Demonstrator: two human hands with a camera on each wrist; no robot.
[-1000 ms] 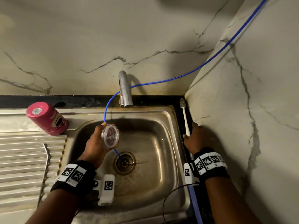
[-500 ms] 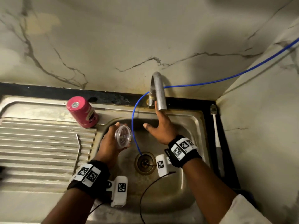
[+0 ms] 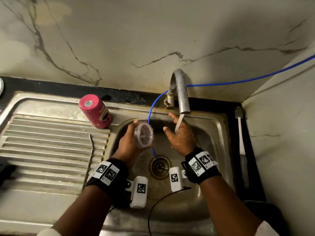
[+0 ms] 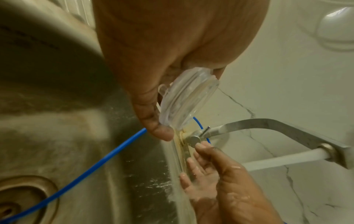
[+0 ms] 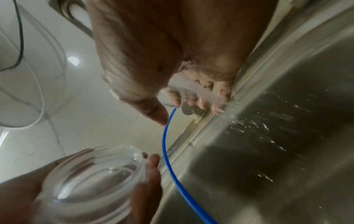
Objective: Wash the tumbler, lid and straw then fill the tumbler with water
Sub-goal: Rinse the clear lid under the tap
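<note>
The sink (image 3: 219, 133) is seen from above by the head view, facing the marbled wall. Each wrist view is set close under its palm, looking along the fingers. The faucet (image 4: 268, 125) and blue hose (image 5: 172, 169) are shared between views.

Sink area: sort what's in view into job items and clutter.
Job items:
- clear lid, held in left hand
- pink tumbler, upside down on the drainboard
- metal straw on the drainboard
- running tap, right hand under its stream

Lying about:
- blue hose
- brush beside the sink
</note>
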